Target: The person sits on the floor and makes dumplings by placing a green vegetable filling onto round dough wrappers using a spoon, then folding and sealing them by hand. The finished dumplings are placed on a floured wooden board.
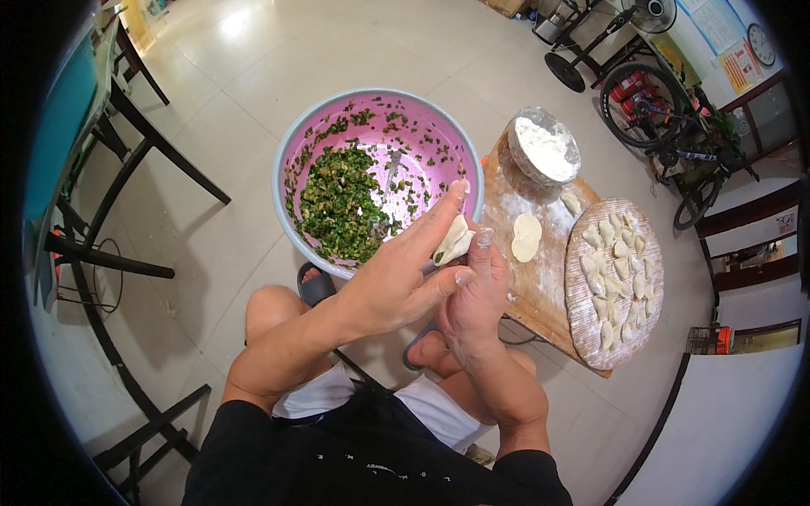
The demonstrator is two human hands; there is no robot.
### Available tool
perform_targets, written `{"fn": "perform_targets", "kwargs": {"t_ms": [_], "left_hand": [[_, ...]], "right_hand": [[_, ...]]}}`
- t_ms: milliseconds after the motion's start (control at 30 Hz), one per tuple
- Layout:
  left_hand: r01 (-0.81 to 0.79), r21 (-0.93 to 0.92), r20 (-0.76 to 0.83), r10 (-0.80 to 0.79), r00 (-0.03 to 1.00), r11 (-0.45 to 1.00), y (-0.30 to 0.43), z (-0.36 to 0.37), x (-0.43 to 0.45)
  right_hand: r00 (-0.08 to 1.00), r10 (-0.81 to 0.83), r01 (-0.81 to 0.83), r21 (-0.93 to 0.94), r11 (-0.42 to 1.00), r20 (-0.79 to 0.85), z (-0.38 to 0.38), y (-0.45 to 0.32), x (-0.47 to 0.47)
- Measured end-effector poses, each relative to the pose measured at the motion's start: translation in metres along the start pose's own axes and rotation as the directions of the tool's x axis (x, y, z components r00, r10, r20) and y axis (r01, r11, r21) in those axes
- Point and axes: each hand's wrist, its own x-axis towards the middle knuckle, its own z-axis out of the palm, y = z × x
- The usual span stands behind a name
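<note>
A dumpling (453, 243) with green filling showing at its lower end is held between my two hands, just over the right rim of the basin. My left hand (405, 269) lies along its left side, fingers stretched out straight and thumb below. My right hand (476, 291) grips it from the right, thumb up against the dough; its other fingers are mostly hidden. Chopped green filling (338, 199) fills the left part of the pink basin (436, 120), where a metal utensil (393, 169) rests. A flat dough wrapper (526, 238) lies on the floured wooden board (538, 288).
A bowl of flour (545, 148) stands at the board's far end, a single dumpling (571, 202) near it. Several dumplings cover a round ribbed tray (585, 316) overlapping the board's right edge. Black chair legs (149, 136) stand left; a bicycle (658, 120) and pedestal fan (569, 69) are far right.
</note>
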Motion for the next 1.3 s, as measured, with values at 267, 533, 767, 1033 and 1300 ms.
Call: {"fn": "perform_targets", "kwargs": {"t_ms": [267,533,767,1033,1300], "left_hand": [[0.009,0.162,-0.072,0.003,0.997,0.987,-0.007,0.009,0.002],[0.044,0.149,0.026,-0.048,0.999,0.988,0.022,0.001,0.005],[-0.117,0.194,-0.07,0.133,0.989,0.974,0.002,0.017,0.01],[-0.087,0.127,-0.117,0.102,0.988,0.988,0.001,0.025,0.008],[0.095,-0.314,0.01,-0.097,0.995,0.945,0.0,0.018,0.006]], "right_hand": [[0.999,-0.038,0.039,-0.026,0.999,0.038,-0.006,0.011,-0.006],[0.98,0.194,-0.199,0.29,0.936,0.047,0.006,-0.013,0.003],[0.999,0.048,-0.046,0.315,0.948,0.001,0.019,-0.02,0.0],[0.984,-0.153,0.15,-0.04,0.988,-0.09,0.008,-0.01,-0.012],[0.892,-0.423,0.444,-0.482,0.755,0.159,-0.007,-0.019,-0.004]]}}
